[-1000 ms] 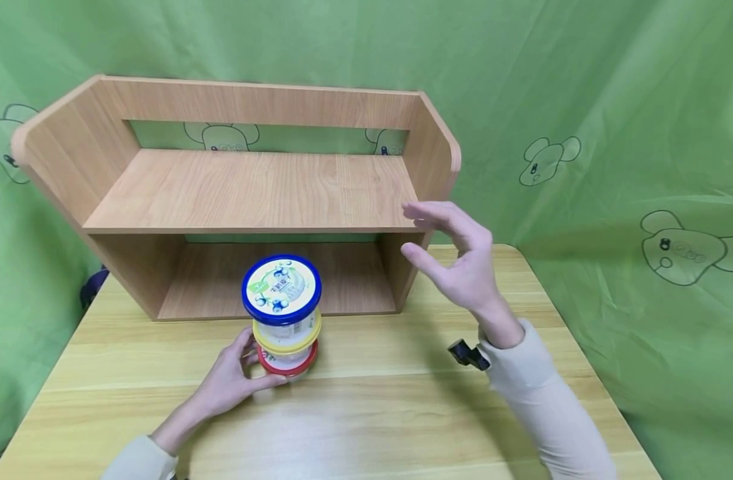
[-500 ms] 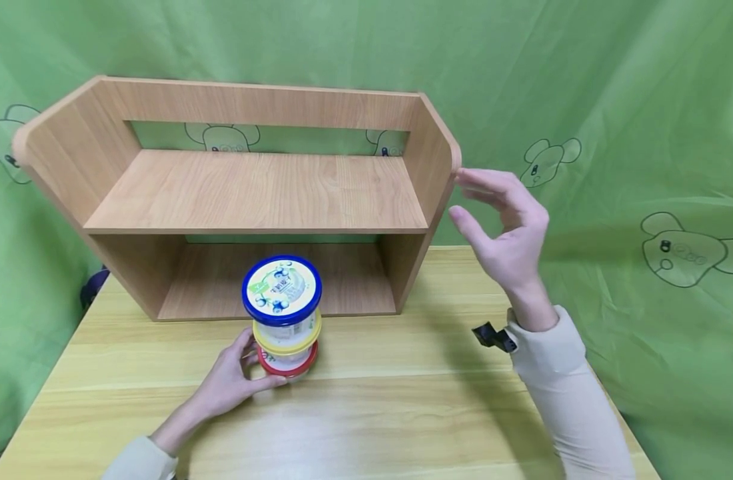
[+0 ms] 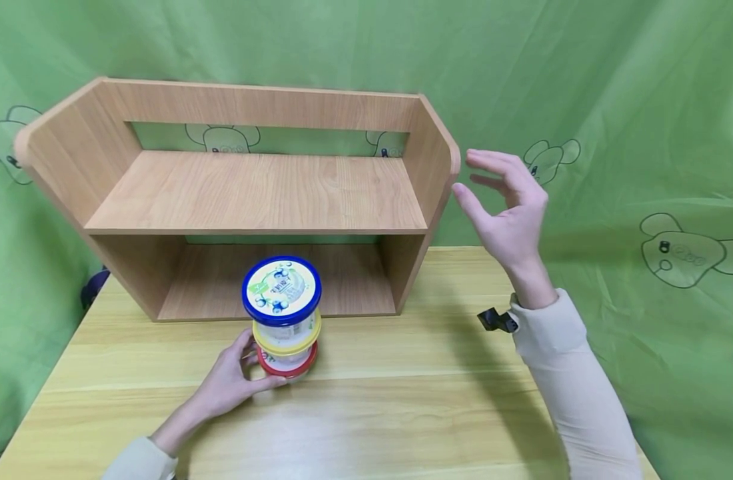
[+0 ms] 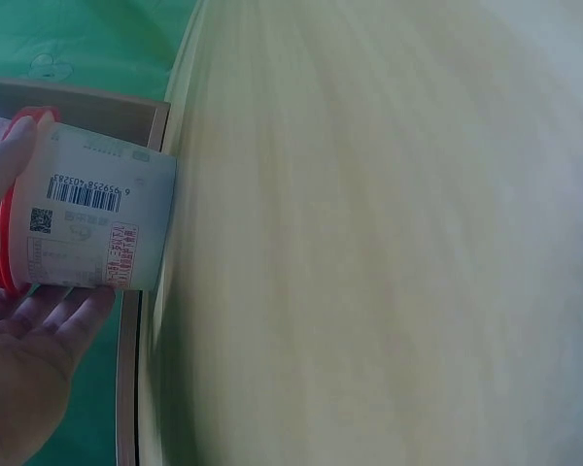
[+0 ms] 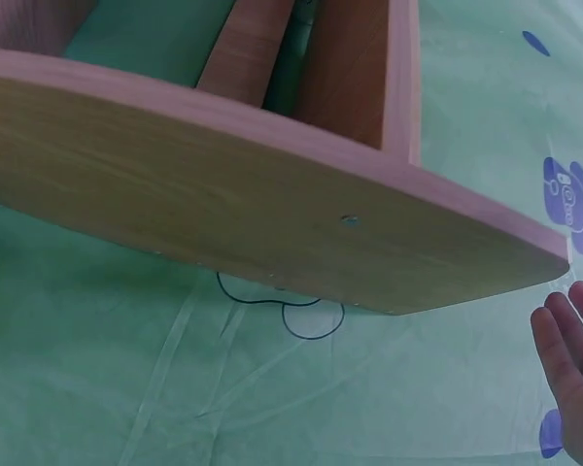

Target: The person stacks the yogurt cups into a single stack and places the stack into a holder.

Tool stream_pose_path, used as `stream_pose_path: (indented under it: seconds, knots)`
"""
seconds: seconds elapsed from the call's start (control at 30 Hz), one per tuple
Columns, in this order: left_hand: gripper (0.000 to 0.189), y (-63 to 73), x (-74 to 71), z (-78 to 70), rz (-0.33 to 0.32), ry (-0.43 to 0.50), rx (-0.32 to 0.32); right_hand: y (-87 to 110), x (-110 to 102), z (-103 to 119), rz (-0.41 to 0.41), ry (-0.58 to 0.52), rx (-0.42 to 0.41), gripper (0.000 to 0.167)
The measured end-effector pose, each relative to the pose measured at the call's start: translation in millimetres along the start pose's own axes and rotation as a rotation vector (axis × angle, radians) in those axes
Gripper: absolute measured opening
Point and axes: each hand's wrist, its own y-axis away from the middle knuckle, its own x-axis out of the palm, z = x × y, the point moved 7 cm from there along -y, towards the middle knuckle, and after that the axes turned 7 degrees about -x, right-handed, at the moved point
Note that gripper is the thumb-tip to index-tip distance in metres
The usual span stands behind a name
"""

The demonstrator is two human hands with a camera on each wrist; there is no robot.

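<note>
Three round tubs stand stacked on the table in the head view: one with a blue lid (image 3: 281, 291) on top, one with a yellow lid (image 3: 287, 339) in the middle, one with a red lid (image 3: 288, 363) at the bottom. My left hand (image 3: 225, 383) grips the red-lidded tub from the left, thumb in front. In the left wrist view that tub's white side (image 4: 87, 214) shows a barcode, with the fingers round it. My right hand (image 3: 513, 217) is raised beside the shelf's right side panel (image 3: 432, 160), fingers bent loosely with nothing between them.
A wooden two-level shelf (image 3: 258, 193) stands at the back of the table (image 3: 366, 420), directly behind the stack. Green cloth (image 3: 612, 87) with animal drawings hangs behind and to the right.
My right hand has moved right and up, from in front of the shelf's right end to outside its side panel. My left hand and the stacked tubs have stayed put.
</note>
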Motion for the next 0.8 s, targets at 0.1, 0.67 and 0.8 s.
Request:
stream_pose_path:
  seconds: [0.1,0.67,0.8]
  knots:
    - [0.09,-0.1,0.0,0.3,0.0,0.0,-0.002,-3.4,2,-6,0.005,0.013,0.007,0.034]
    - [0.09,-0.3,0.4,0.2,-0.001,0.002,-0.009,-12.9,12,-19,0.012,0.036,0.028,0.027]
    - [0.091,-0.5,0.7,0.6,-0.001,0.014,-0.005,-12.8,13,-20,0.011,0.056,0.044,0.025]
